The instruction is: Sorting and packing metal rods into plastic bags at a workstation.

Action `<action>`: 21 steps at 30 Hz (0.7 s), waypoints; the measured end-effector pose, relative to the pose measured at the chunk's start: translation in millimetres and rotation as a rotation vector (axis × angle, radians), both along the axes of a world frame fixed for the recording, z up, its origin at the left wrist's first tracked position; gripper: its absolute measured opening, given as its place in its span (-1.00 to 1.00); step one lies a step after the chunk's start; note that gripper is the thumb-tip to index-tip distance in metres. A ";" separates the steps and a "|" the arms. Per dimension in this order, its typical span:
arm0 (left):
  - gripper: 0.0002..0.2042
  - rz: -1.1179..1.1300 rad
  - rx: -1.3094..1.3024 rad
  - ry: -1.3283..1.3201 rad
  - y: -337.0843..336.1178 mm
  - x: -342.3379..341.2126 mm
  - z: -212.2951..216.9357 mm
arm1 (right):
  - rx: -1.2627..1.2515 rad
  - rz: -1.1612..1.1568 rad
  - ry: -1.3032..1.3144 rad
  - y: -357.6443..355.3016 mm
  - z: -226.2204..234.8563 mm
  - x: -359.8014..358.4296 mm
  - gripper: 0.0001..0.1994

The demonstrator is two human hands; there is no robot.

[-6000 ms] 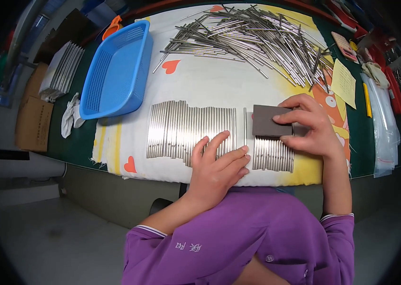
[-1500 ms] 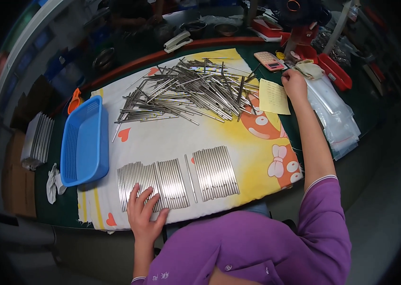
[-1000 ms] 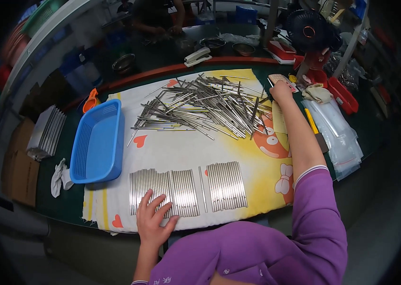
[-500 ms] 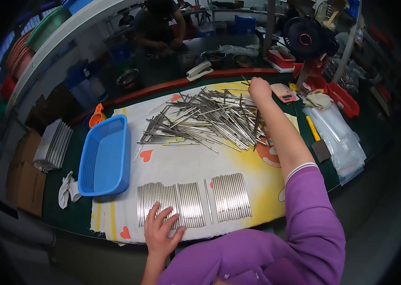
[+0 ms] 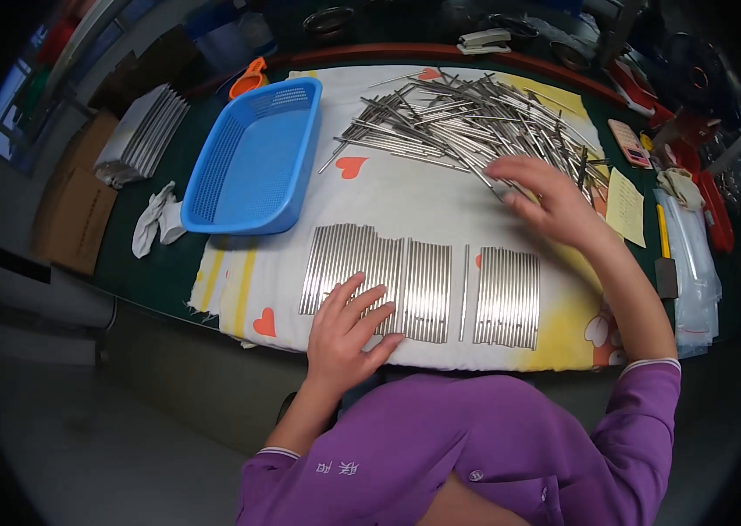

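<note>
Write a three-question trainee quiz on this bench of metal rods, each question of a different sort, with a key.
1. True or false: the left hand lies flat on the lined-up rods at the near edge of the cloth.
2. Multiple choice: the right hand is at
A. the blue basket
B. the loose pile of rods
C. the yellow note
3. Fill in: one single rod lies in the gap between two ____ of lined-up rods.

Key:
1. true
2. B
3. groups
</note>
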State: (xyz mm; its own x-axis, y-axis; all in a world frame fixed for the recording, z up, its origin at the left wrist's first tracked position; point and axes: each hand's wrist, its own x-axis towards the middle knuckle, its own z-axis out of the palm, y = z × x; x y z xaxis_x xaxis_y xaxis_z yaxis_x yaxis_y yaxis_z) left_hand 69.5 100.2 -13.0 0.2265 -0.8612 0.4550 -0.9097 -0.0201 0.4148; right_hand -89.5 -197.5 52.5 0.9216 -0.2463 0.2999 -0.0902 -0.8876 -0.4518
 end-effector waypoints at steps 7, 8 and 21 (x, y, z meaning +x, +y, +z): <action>-0.78 0.301 -0.183 0.056 29.8 40.3 7.9 | -0.129 0.470 0.312 100.9 -32.6 -19.2 -0.37; -0.80 0.366 -0.192 0.064 34.6 49.9 8.0 | -0.135 0.473 0.325 103.0 -34.5 -15.9 -0.33; -0.85 0.504 -0.208 0.045 36.3 75.3 -11.5 | -0.131 0.560 0.142 146.5 -53.9 79.4 -0.22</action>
